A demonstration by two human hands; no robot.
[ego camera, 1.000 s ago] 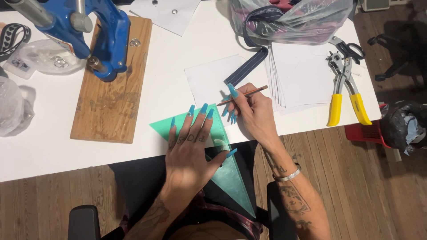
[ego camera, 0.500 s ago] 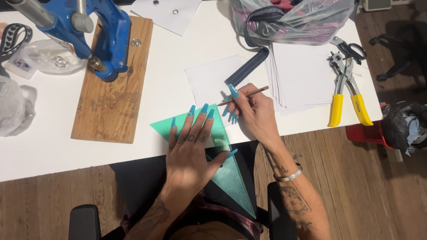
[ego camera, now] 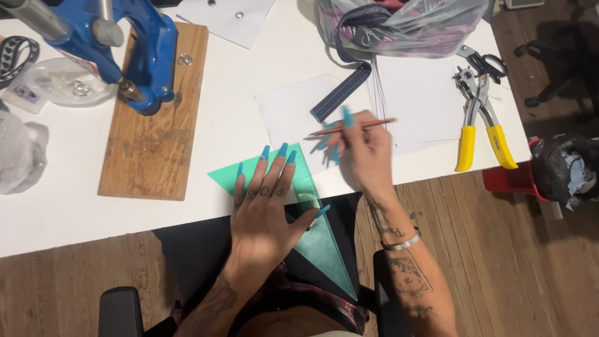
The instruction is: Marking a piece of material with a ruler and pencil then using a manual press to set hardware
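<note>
My left hand (ego camera: 265, 209) lies flat, fingers spread, on a green plastic set square (ego camera: 321, 246) that hangs over the white table's (ego camera: 56, 215) front edge. My right hand (ego camera: 365, 153) is raised just right of the set square's top corner and holds a brown pencil (ego camera: 355, 126) level, its tip pointing left. Both hands have long turquoise nails. Under the pencil lies a sheet of white paper (ego camera: 284, 112) with a dark blue fabric strap (ego camera: 340, 100) across its corner.
A blue hand press (ego camera: 134, 47) stands on a wooden board (ego camera: 156, 125) at the left. Yellow-handled punch pliers (ego camera: 477, 109) lie on more paper (ego camera: 418, 100) at the right. A clear bag of fabric (ego camera: 399, 22) sits at the back, plastic bags (ego camera: 19, 150) at the far left.
My right hand has lifted off the set square's edge and moved up and right with the pencil. My left hand has stayed flat on the set square.
</note>
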